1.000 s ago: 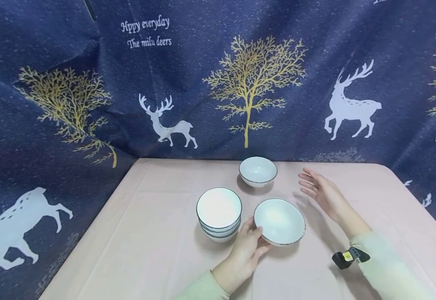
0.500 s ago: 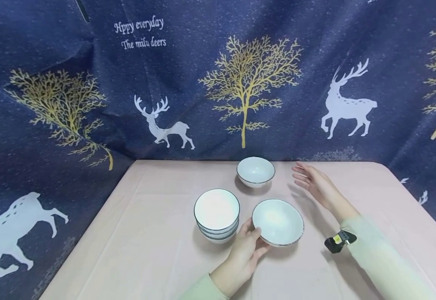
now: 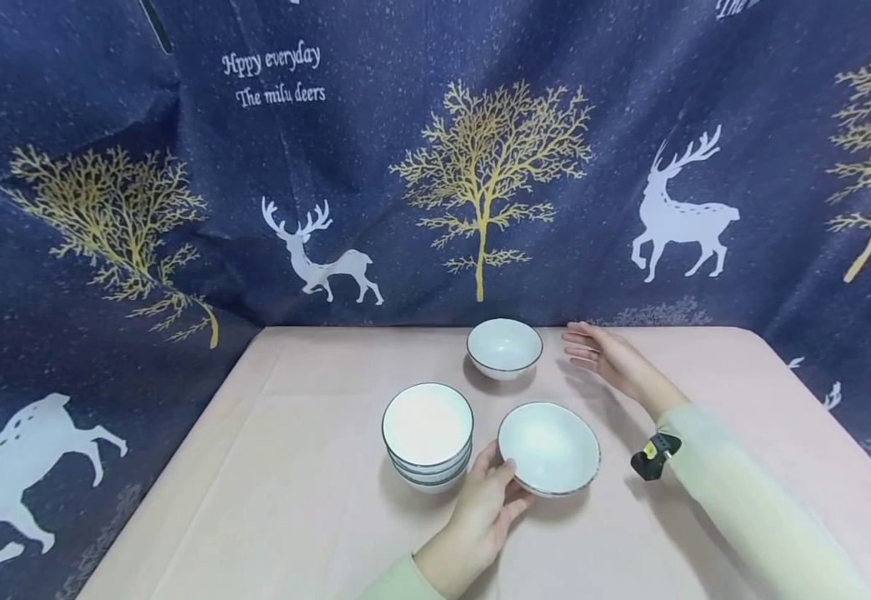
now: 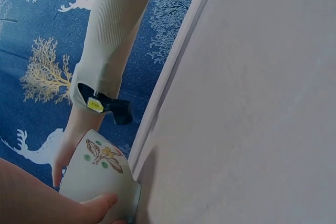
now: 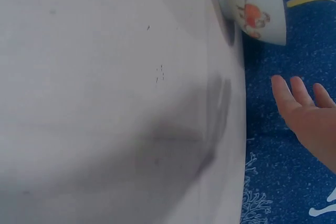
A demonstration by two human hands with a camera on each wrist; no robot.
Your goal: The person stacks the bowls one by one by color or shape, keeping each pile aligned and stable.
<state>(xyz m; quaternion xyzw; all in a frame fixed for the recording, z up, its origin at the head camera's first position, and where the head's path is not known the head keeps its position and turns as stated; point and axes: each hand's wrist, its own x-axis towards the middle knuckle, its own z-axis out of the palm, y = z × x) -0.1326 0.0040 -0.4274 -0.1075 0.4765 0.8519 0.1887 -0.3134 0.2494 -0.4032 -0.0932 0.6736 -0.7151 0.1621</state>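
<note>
My left hand (image 3: 480, 510) grips a white bowl (image 3: 549, 450) with a dark rim at its left side, the thumb over the rim and fingers underneath. In the left wrist view, the bowl (image 4: 105, 174) shows a painted leaf and flower pattern on its outside. To the right of a second bowl (image 3: 505, 346) at the back, my right hand (image 3: 606, 357) hovers with its fingers extended, holding nothing. The right wrist view shows that back bowl's flowered side (image 5: 257, 6) a short way from the fingertips.
A stack of several similar bowls (image 3: 429, 429) stands left of the held bowl, close to my left hand. The pink-covered table (image 3: 292, 467) ends at a dark blue cloth (image 3: 375, 167) printed with deer and trees. My right wrist wears a black camera (image 3: 655, 456).
My right hand has moved left and slightly away from me, closer to the back bowl. The left hand keeps its grip on its bowl, almost unmoved. The head view has shifted slightly.
</note>
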